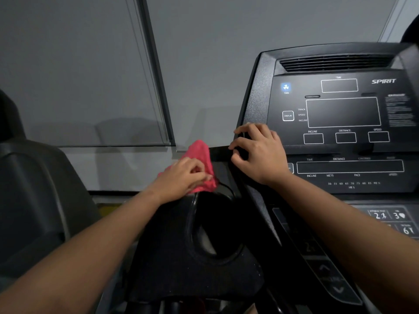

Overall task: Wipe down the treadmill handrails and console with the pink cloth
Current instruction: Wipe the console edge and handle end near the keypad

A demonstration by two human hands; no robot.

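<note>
Grey wall behind. Left grip (181, 179) bunches pink cloth (200, 155) at cup holder's (192, 225) 12 o'clock; right grip (259, 154) clasps console (257, 96) edge. Wiping may press FAN button (286, 87).

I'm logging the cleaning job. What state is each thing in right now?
Cloth: bunched, held at the cup holder rim.
Left hand: grips the cloth.
Right hand: fingers curled round the console's left edge.
Console: screens dark.
Fan button: shows blue.
Blind: drawn down.
</note>
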